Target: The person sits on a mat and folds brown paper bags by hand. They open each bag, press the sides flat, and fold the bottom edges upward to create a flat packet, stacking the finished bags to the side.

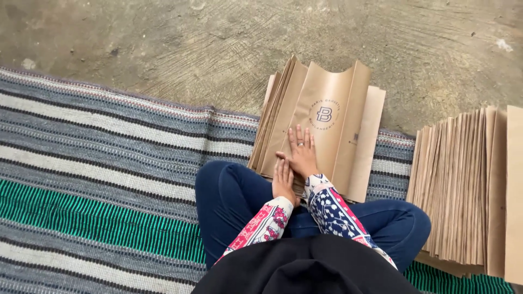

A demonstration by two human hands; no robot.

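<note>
A person sits cross-legged on a striped mat w/ gray, white & green bands. The mat lies on a rough gray floor.

In front of the knees is a pile of brown paper bags, fanned out a bit on its left side. The top bag has a round dark mark on it and a curved dip cut in its far edge. The pile sits partly on the mat & partly on the floor.

The right hand lies flat on the top bag, fingers spread a little, palm down. It holds nothing, it just presses. There is a ring on one finger.

The left hand is just beside it, nearer the body, fingers straight & close together. It touches the near edge of the pile. It grips nothing that I can see.

Both sleeves have a bright pattern in red, white & blue. The legs are in dark blue pants.

Off to the right, apart from the hands, is a 2nd stack of brown bags, edges lined up in a row.
</note>
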